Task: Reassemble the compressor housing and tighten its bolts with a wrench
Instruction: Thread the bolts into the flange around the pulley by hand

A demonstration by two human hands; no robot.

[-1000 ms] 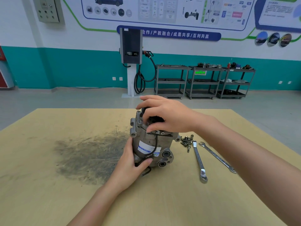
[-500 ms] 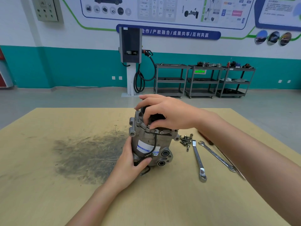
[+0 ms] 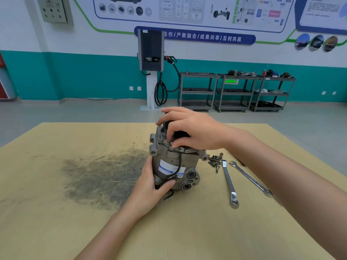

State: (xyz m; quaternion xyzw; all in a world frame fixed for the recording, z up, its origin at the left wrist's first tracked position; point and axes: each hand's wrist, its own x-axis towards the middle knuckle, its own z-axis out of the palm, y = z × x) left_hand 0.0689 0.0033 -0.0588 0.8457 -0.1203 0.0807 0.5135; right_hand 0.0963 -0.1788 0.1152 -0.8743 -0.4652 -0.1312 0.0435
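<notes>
The person's right hand (image 3: 189, 129) is curled over the top of the compressor housing (image 3: 173, 162), fingers bent around a dark, round part (image 3: 180, 135) that sits on the housing's upper end; thumb and fingertips pinch at its lower rim. The left hand (image 3: 150, 186) wraps the housing's lower left side, thumb pressed across the front near a thin black wire (image 3: 179, 165) that runs down the body.

The housing stands upright near the middle of the bench (image 3: 56, 231), closer to its far edge than its near one. Just to its right lies a small heap of loose bolts (image 3: 215, 161), and beyond those, two wrenches (image 3: 230, 182) lie side by side, pointing toward the bench's near right corner. A dark, greasy smear (image 3: 101, 177) stains the wood to the left.

The step in hand looks like seating the top part before any bolt goes in. To do it well, the left hand should keep the body from rocking while the right turns the part until its holes line up, keeping the wire from being trapped beneath. Bolts are best started by finger, then tightened by wrench.
</notes>
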